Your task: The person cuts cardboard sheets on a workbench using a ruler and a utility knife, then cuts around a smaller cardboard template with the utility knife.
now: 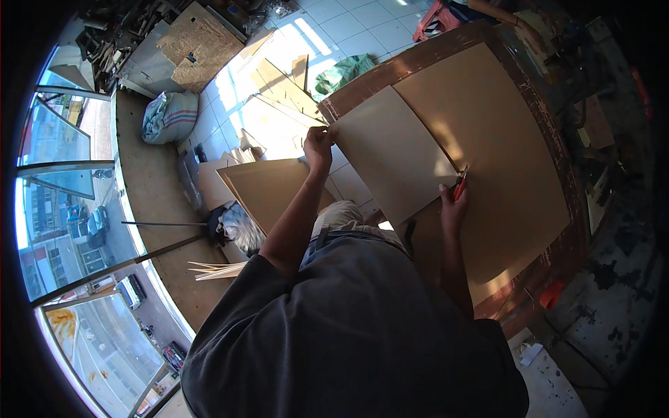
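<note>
While the left hand point(318, 145) pinches the far left corner of a tan sheet point(390, 157), fingers closed on its edge, the right hand point(453, 205) is closed around a red-handled cutter point(460, 184) at the sheet's near right edge.

Items, placed relative to the sheet:
- Sheet: 1 loose tan panel, lying partly over the left edge of the table point(557, 160), its left part overhanging the floor.
- Board point(502, 153): 1 larger tan panel, flat on the table, just right of the sheet and touching it along the cut line.
- Cutter: tip at the seam between sheet and board; blade too small to make out.
- Table: worn red-brown rim showing around the board.
- Offcuts point(279, 90): several pale panels on the white tiled floor, left of the sheet, in sunlight.
- Leaning panel point(268, 188): 1 tan piece, below-left of the sheet.
- Sack point(169, 115): 1 striped, far left.
- Green cloth point(345, 70): on the floor beyond the sheet.
</note>
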Tool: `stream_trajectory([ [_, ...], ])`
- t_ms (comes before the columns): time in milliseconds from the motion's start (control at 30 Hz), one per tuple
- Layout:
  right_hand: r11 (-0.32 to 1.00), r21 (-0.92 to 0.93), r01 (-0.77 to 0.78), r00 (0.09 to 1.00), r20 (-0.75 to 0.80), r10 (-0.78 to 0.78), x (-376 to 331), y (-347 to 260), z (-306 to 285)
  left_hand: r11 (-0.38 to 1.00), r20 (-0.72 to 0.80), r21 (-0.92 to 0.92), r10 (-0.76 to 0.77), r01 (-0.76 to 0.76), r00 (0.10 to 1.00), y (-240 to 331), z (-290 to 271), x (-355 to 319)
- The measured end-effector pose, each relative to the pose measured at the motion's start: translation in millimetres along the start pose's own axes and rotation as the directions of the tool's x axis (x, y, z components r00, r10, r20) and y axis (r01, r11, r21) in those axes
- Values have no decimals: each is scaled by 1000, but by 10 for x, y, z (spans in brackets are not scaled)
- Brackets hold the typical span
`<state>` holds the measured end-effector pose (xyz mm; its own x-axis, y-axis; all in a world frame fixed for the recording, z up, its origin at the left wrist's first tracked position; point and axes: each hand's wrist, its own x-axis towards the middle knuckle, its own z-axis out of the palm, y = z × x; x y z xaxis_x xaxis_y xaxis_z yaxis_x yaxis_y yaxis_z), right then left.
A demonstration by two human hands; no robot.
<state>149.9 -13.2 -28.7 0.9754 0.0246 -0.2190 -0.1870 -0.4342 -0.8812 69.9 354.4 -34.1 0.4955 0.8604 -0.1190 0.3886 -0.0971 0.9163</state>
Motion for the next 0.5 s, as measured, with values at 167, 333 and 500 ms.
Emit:
stream_trajectory([
  [167, 999, 4, 38, 999, -31, -38, -156, 48, 24, 985, 109, -94, 157, -147, 982, -53, -125, 44],
  [333, 982, -165, 96, 992, -68, -109, -173, 44, 36, 993, 276, -87, 100, -79, 956, -78, -150, 209],
  [500, 955, -285, 81, 984, -127, -121, -249, -210, 111, 981, 390, -148, 174, -125, 904, -99, -234, 362],
])
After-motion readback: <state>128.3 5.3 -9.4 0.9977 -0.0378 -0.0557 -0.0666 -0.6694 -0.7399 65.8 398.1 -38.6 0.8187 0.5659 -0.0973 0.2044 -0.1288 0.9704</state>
